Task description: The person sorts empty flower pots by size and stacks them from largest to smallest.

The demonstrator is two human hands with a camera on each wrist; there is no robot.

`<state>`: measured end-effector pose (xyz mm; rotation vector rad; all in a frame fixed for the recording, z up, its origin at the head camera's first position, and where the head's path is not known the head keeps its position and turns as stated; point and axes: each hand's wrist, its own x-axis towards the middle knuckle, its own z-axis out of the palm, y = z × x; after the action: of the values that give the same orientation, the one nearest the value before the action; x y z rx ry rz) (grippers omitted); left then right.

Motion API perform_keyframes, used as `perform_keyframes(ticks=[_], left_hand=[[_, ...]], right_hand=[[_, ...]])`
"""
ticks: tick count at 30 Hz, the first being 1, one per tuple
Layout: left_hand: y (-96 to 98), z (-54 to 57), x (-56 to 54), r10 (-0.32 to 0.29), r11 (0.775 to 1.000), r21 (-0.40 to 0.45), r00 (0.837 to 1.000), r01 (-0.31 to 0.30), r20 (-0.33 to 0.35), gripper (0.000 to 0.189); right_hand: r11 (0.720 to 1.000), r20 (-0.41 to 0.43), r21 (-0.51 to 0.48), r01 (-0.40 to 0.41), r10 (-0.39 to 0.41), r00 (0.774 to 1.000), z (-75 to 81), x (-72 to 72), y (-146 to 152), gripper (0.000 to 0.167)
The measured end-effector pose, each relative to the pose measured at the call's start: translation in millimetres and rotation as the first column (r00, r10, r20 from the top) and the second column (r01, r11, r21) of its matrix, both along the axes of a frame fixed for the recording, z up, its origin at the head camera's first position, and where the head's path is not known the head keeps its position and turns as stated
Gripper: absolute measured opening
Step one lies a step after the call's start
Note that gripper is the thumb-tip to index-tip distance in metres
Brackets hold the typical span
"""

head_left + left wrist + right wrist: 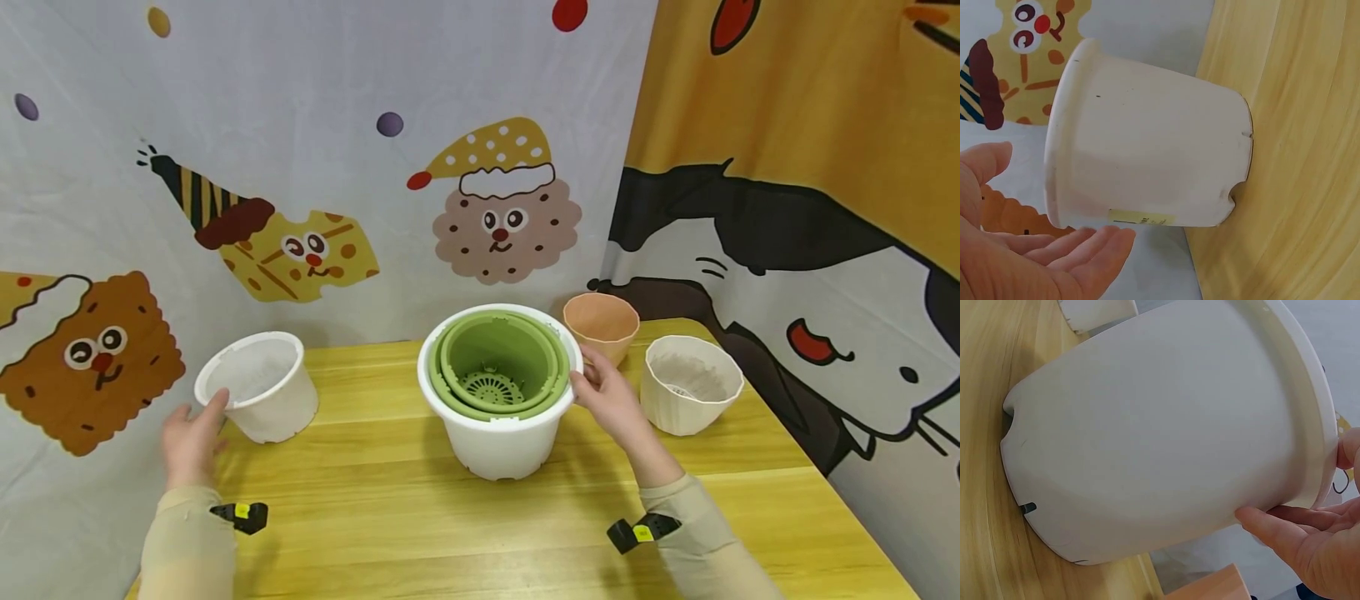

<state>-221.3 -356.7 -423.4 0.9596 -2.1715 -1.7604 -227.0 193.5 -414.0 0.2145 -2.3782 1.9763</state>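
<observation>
Right hand (606, 398) grips the round white plastic pot (501, 452) mid yellow woodgrain table (360, 517), round green plastic pots (498, 346) nested inside; left hand (192, 437) is just loose beside another round white plastic pot (281, 408).

Yellow wood-grain table (375, 508) before white cartoon-print cloth (300, 92) and orange printed cloth (810, 133).

Plain white: left pot (281, 404), with pale yellow sticker (1141, 217); middle pot (502, 446). Solid green: nested pots (498, 346). Peach: rear pot (603, 318). Cream: pot at right (684, 410). Yellow-brown, streaked wood grain: table (360, 517). White, printed with cartoon snacks (506, 237) and coloured dots (390, 124): back cloth (300, 92). Orange, with black-and-white cat print (847, 258): side cloth (825, 100). Beige: sleeves (190, 546). Black, with yellow patch (242, 511): wrist cameras (257, 520).
</observation>
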Motion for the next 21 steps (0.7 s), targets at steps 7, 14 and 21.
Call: perform_keyframes(ticks=[7,14,21], left_hand=[[-3.7,-1.1,-9.2,0.002,0.998,0.057,1.0,-0.002,-0.001,0.105],[-5.5,-3.4,-14.2,-0.008,0.998,0.068,1.0,0.009,-0.004,0.098],[-3.0,-4.8,-14.1,0.007,0.996,0.084,1.0,-0.007,0.004,0.091]], right_hand=[[1.0,-0.011,0.007,0.006,-0.006,1.0,-0.7,0.2,0,0.054],[1.0,-0.012,0.007,0.006,-0.006,1.0,-1.3,0.6,0,0.054],[0.999,-0.01,0.026,0.019,-0.019,1.0,-1.0,1.0,0,0.055]])
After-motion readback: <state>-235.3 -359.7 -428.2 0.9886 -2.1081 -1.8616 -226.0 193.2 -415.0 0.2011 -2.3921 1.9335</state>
